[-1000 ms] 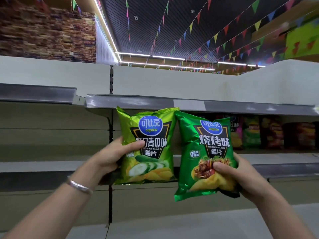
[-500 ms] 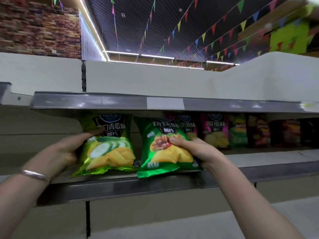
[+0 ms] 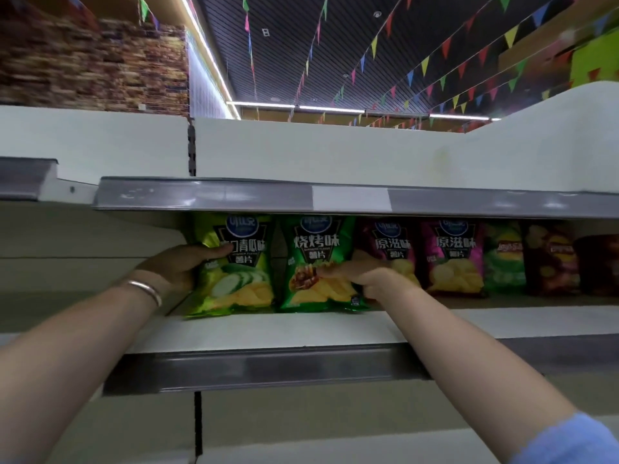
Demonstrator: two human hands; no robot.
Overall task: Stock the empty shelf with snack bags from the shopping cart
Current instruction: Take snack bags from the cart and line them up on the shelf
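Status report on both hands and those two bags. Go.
Left hand gripping cucumber bag, right hand gripping barbecue bag. Both upright on shelf. Nothing in the way.

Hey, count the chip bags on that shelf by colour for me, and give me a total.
Lime-green bags: 2
Dark green bag: 1
Magenta bags: 2
Dark brown bags: 2
Total: 7 in view

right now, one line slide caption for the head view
Both hands seat two green chip bags upright on the shelf.
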